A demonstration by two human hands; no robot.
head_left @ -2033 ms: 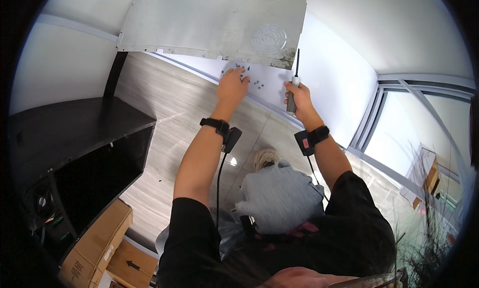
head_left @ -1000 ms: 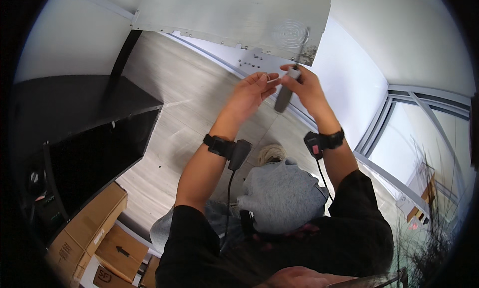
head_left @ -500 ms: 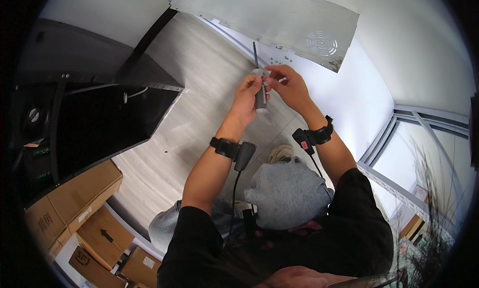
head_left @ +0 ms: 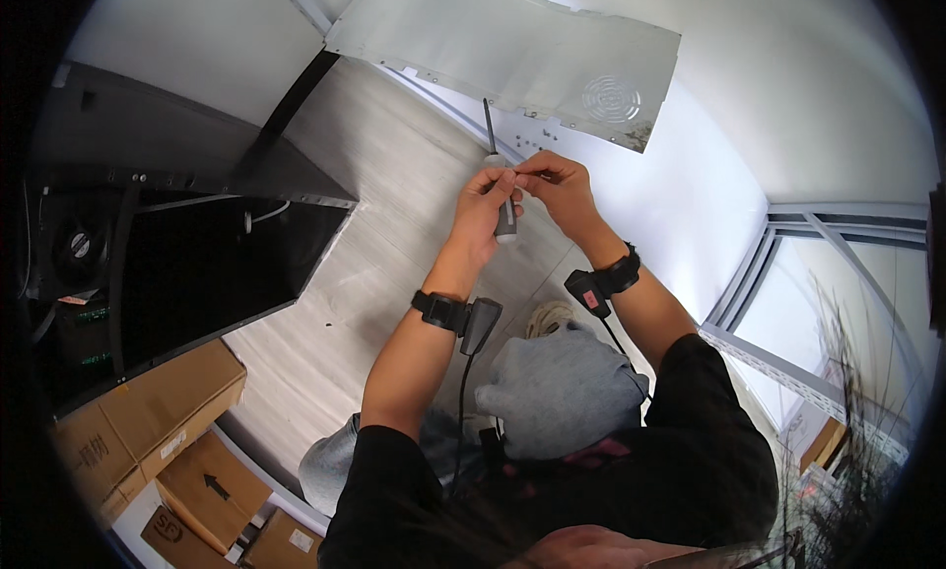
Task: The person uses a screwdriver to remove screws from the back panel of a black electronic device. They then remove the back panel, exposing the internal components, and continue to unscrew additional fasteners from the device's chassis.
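Both hands on a screwdriver, below the metal panel.

Left hand (head_left: 485,206) grips the screwdriver (head_left: 499,180) handle, shaft pointing up toward the panel (head_left: 512,62); right hand (head_left: 558,183) fingers pinch narrowly just beside the handle's top, on something too small to tell.

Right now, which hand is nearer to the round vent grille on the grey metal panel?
Right. The right hand sits just below the round vent grille on the metal panel; the left hand, gripping the screwdriver, is lower and further left.
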